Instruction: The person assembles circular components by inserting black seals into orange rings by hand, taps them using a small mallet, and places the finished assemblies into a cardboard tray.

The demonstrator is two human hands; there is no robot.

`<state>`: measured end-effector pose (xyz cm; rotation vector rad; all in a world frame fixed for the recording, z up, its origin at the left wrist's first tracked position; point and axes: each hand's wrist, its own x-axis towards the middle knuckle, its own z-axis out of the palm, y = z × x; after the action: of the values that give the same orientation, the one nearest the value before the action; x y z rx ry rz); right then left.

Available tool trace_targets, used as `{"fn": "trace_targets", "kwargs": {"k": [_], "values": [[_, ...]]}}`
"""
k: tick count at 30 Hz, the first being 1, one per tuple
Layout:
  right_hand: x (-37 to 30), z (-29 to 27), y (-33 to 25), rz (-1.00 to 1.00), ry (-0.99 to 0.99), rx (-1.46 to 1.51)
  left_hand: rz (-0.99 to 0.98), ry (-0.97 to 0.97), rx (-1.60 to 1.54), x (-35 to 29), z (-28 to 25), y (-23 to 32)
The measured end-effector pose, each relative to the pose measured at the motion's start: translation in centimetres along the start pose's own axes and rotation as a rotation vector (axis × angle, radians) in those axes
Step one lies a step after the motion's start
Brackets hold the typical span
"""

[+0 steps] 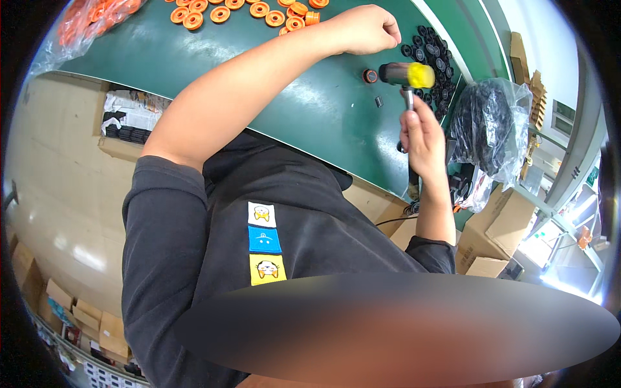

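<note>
My right hand (424, 139) is wrapped round the handle of a mallet (396, 74), whose head is dark with a yellow face at its right end. The yellow end is blurred. Just left of the mallet head, a small round black part with an orange rim (370, 75) stands on the green table. Below it lies a small dark cylinder (379, 101). My left hand (372, 29) is above the far side of the table, beside several round black caps (440, 64). Its fingers are curled together; anything between them is hidden.
Orange wheels (220, 14) lie across the far part of the green table (304, 116). A clear bag of orange parts (90, 22) is at the far left. On the right are a bag of black parts (485, 126) and a cardboard box (495, 223).
</note>
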<state>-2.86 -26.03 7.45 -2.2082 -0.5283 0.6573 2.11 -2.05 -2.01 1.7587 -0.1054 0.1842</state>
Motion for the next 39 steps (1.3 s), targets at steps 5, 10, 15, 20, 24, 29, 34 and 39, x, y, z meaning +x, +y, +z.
{"fn": "trace_targets", "kwargs": {"k": [5, 10, 15, 20, 24, 29, 34, 39], "values": [[0.9, 0.8, 1.0, 0.044, -0.042, -0.094, 0.036, 0.103, -0.092, -0.4, -0.5, 1.3], [0.6, 0.6, -0.4, -0.009, 0.058, 0.073, 0.013, 0.124, -0.137, -0.1, -0.7, 1.0], [1.7, 0.8, 0.9, -0.029, -0.035, -0.098, -0.061, 0.123, -0.2, -0.1, -0.8, 1.2], [0.8, 1.4, 1.4, -0.12, 0.022, -0.192, -0.02, 0.12, -0.115, 0.1, -0.9, 1.1], [1.0, 0.9, 0.7, -0.06, -0.023, -0.106, -0.061, 0.102, -0.144, 0.0, -1.1, 1.0], [0.0, 1.1, 2.0, -0.014, 0.061, -0.027, -0.001, 0.079, -0.061, 0.1, -1.3, 1.6], [0.0, 0.2, 1.8, 0.031, 0.014, 0.2, 0.065, -0.155, 0.223, -0.7, -1.0, 1.2], [-0.5, -1.0, 4.0, -0.053, 0.19, 0.036, 0.23, -0.385, 0.548, -2.8, -1.2, 2.7]]}}
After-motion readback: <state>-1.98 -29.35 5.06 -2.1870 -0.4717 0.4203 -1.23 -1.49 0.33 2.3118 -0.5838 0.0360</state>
